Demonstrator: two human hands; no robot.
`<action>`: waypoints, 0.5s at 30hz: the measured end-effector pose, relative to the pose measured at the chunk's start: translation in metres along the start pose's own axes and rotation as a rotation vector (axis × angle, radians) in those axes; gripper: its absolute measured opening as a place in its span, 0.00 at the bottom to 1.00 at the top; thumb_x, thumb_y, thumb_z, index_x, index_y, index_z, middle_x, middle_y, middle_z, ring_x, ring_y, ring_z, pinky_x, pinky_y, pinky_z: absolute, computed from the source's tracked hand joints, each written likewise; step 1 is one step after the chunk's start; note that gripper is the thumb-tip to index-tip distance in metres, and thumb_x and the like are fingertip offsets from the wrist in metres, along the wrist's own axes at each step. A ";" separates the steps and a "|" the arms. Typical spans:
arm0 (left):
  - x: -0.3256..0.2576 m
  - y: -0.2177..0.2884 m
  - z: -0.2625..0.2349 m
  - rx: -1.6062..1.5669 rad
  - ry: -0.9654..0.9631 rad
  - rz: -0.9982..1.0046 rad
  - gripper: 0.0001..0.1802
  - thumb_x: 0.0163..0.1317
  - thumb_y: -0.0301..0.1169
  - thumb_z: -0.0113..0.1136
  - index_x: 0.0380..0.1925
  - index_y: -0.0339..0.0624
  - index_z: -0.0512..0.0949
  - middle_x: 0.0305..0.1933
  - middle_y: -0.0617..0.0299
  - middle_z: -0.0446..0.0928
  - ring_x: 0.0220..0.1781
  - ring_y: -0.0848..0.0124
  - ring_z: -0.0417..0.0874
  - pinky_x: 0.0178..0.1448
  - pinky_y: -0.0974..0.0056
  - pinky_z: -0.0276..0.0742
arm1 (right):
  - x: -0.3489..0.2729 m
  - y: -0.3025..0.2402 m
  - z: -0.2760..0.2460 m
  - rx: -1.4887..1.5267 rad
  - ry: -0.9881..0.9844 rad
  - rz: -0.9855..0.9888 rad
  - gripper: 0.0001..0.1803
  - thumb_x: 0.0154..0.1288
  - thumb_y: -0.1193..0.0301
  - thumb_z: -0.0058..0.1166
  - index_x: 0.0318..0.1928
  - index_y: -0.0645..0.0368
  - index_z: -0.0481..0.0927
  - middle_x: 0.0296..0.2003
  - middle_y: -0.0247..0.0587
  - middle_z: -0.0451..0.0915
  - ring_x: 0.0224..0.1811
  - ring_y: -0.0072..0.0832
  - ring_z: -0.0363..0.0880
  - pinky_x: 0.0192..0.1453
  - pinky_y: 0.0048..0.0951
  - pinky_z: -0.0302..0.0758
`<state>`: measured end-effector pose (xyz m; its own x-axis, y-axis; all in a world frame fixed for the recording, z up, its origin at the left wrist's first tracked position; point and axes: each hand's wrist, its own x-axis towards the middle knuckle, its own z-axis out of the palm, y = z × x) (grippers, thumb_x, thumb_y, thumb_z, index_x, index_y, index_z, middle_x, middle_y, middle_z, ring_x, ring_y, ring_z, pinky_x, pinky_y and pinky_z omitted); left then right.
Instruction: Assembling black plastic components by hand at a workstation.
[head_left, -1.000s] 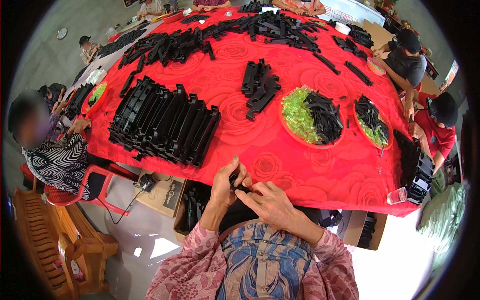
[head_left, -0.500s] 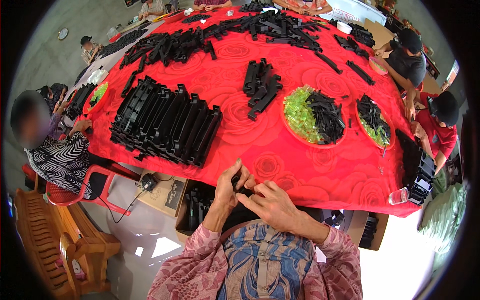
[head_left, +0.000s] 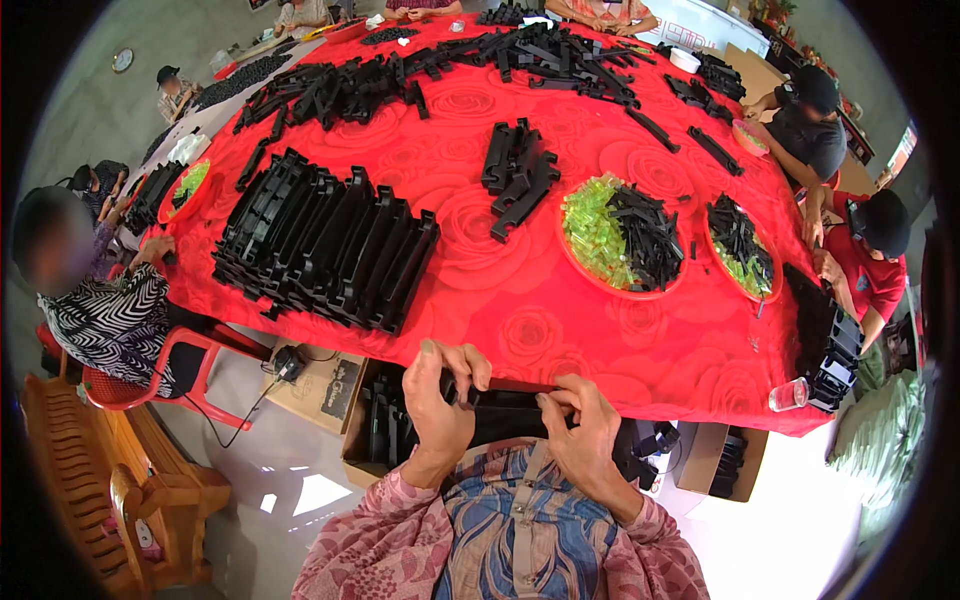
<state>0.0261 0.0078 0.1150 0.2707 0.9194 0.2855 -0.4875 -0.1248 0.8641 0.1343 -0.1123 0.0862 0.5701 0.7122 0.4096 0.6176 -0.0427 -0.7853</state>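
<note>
My left hand (head_left: 440, 415) is just off the table's near edge, its thumb and curled fingers closed on a black plastic piece (head_left: 449, 386), mostly hidden by the fingers. To its right, my right hand (head_left: 582, 432) has its fingers bent and thumb pressed in; whatever it pinches is hidden. Between the hands lies a dark area, and I cannot tell whether it is part of the piece or the shade below the table. Beyond my left hand stands a stacked row of long black plastic parts (head_left: 320, 245). Several more such parts (head_left: 520, 180) lie loose mid-table.
A red bowl (head_left: 570, 262) holds yellow-green clear pieces and black strips; another bowl (head_left: 712, 247) stands to its right. A big heap of black parts (head_left: 540, 55) covers the far side. A glass (head_left: 788, 395) sits at the right edge. People work around the red-clothed table (head_left: 640, 325).
My hands have moved apart: the left one slightly left, the right one to the right and down. Earlier their fingers met around the black piece. The view has shifted slightly.
</note>
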 end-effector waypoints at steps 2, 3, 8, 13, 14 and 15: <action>0.005 0.007 -0.001 -0.217 0.042 -0.220 0.27 0.78 0.44 0.37 0.19 0.40 0.61 0.16 0.62 0.57 0.24 0.69 0.67 0.34 0.64 0.64 | -0.008 -0.008 -0.007 -0.006 0.051 0.021 0.13 0.57 0.78 0.66 0.40 0.64 0.75 0.28 0.42 0.83 0.21 0.25 0.77 0.24 0.25 0.68; 0.005 0.007 -0.002 -0.219 0.039 -0.217 0.27 0.78 0.44 0.37 0.19 0.40 0.61 0.16 0.62 0.57 0.24 0.69 0.67 0.34 0.64 0.64 | -0.010 -0.012 -0.011 -0.006 0.054 0.018 0.13 0.57 0.78 0.66 0.40 0.64 0.75 0.28 0.42 0.83 0.21 0.25 0.77 0.24 0.25 0.68; 0.001 0.002 -0.004 -0.432 0.080 -0.364 0.26 0.77 0.44 0.41 0.18 0.43 0.61 0.16 0.63 0.57 0.26 0.68 0.66 0.38 0.64 0.65 | -0.019 -0.026 -0.023 -0.220 0.007 -0.145 0.11 0.56 0.80 0.65 0.37 0.63 0.75 0.28 0.43 0.80 0.23 0.33 0.79 0.25 0.31 0.74; 0.016 -0.001 0.004 -0.506 0.098 -0.257 0.25 0.75 0.45 0.46 0.18 0.48 0.61 0.16 0.68 0.54 0.24 0.72 0.60 0.37 0.64 0.62 | 0.002 -0.025 -0.026 -0.241 0.025 -0.198 0.11 0.58 0.82 0.59 0.42 0.62 0.77 0.30 0.50 0.77 0.28 0.44 0.79 0.29 0.39 0.74; 0.025 -0.002 0.006 -0.526 0.093 -0.229 0.25 0.75 0.45 0.46 0.18 0.48 0.62 0.16 0.68 0.54 0.24 0.72 0.60 0.37 0.65 0.62 | 0.012 -0.022 -0.023 -0.212 0.055 -0.222 0.11 0.59 0.83 0.57 0.43 0.62 0.77 0.31 0.51 0.76 0.29 0.47 0.78 0.31 0.41 0.74; 0.032 -0.003 0.007 -0.545 0.088 -0.209 0.25 0.75 0.45 0.47 0.18 0.48 0.62 0.17 0.68 0.54 0.25 0.72 0.60 0.38 0.65 0.61 | 0.021 -0.023 -0.023 -0.178 0.046 -0.213 0.12 0.60 0.84 0.55 0.44 0.62 0.77 0.32 0.52 0.77 0.32 0.49 0.78 0.34 0.43 0.75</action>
<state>0.0419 0.0353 0.1240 0.3482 0.9343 0.0768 -0.7941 0.2504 0.5538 0.1444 -0.1126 0.1232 0.4384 0.6862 0.5804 0.8092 -0.0204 -0.5871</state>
